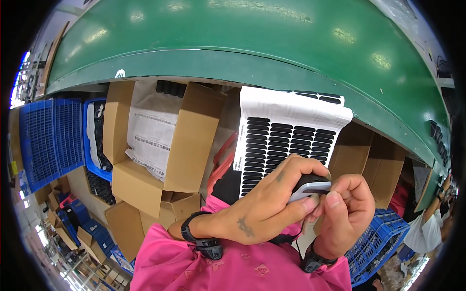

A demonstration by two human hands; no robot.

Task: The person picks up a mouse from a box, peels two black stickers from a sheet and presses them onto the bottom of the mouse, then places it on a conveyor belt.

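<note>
Close in front of my body, my left hand [264, 206] is closed round a small rounded case [309, 186], black on top with a silver-grey edge. Its kind is not clear. My right hand [347, 211] pinches a dark oblong sticker [320, 191] between thumb and forefinger, right at the silver-grey face of the case. The sticker resembles those on the white sheet [291, 110], which hangs curled over the front edge of the green table with rows of black oblong stickers. Its lower part passes behind my left hand.
The green table [242, 29] runs across the far side. An open cardboard box [194, 136] with white paper and black pieces stands at left, beside blue crates [51, 140]. Another carton [369, 160] and a blue basket [376, 247] are at right. A person [424, 233] works far right.
</note>
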